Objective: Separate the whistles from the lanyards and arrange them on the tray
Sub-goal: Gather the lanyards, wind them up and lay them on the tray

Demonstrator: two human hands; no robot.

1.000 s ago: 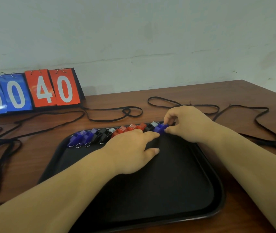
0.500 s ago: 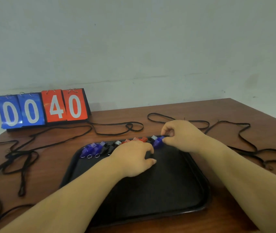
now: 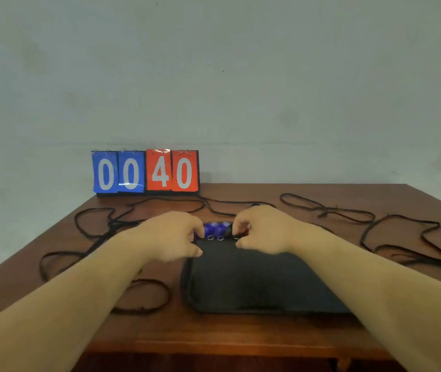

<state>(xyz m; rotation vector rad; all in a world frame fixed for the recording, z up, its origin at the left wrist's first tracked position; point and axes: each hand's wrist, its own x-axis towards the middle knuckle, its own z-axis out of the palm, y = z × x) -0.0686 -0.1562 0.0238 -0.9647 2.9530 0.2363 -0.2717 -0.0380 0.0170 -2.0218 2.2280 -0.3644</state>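
A black tray (image 3: 241, 288) lies on the wooden table. Along its far edge runs a row of whistles; blue whistles (image 3: 213, 229) with metal rings and a black whistle (image 3: 228, 231) show between my hands. My left hand (image 3: 173, 237) sits at the row's left end, fingers curled, index tip against the outermost blue whistle. My right hand (image 3: 263, 229) covers the rest of the row, thumb and fingertips pinching at the black whistle. Black lanyards (image 3: 326, 210) lie loose on the table around the tray.
A flip scoreboard (image 3: 145, 171) reading 00 40 stands at the table's back left against the wall. More lanyard loops (image 3: 144, 296) lie left of the tray and at the right (image 3: 402, 237). The table's front edge (image 3: 214, 347) is close below the tray.
The view has pulled back and tilted up. Both hands have shifted left along the whistle row, from its right end to the blue whistles at its left end.
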